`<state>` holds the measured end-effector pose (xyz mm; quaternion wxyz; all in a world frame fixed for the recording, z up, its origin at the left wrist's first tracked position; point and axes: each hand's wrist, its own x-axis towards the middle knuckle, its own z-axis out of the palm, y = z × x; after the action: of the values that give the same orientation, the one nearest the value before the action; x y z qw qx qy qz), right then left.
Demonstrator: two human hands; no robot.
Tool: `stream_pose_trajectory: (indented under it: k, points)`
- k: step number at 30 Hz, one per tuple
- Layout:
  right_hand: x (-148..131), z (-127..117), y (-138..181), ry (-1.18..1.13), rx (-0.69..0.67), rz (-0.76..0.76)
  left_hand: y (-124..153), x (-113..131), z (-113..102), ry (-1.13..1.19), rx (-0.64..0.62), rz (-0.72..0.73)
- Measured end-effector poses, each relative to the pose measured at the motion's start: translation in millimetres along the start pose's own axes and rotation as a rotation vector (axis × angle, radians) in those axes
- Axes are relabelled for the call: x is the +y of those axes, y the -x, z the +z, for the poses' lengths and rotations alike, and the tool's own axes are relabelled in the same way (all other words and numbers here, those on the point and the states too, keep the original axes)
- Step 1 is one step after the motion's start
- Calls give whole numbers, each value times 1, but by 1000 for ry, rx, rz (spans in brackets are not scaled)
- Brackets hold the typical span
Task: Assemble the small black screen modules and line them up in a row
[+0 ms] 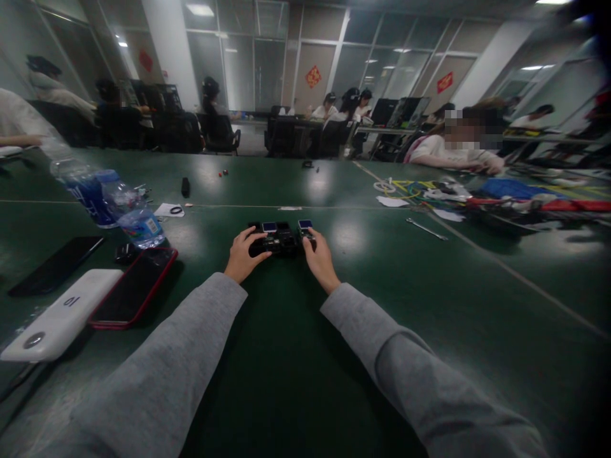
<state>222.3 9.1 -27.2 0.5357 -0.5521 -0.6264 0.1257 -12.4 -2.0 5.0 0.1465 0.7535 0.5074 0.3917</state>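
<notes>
Several small black devices (pixel 286 238), some with little screens, form a compact cluster on the green table ahead of me. My left hand (pixel 243 253) has its fingers and thumb curved around the left end of this cluster. At the right, a separate small device with a pale-framed, bluish screen (pixel 305 224) stands a narrow gap from the others. My right hand (pixel 319 254) pinches that device from its near right side. The fingers partly hide both the cluster and the single device, and their exact kind is too small to make out.
On my left lie a red-edged phone (pixel 136 289), a white power bank (pixel 62 315), a black phone (pixel 55 264) and plastic bottles (pixel 143 226). A wrench (pixel 426 229) lies to the right, before a heap of cables (pixel 477 197). A person (pixel 443 149) sits across the table.
</notes>
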Motion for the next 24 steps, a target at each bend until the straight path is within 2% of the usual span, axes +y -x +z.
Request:
stream_pose_trajectory:
  k: [8,24]
  points:
    - [1,1,-2,-37,-47,-18,-2,-10,2,109,-7,11]
    - [-7,0,0,-190,-128,46,-3,-13,4,86,5,7]
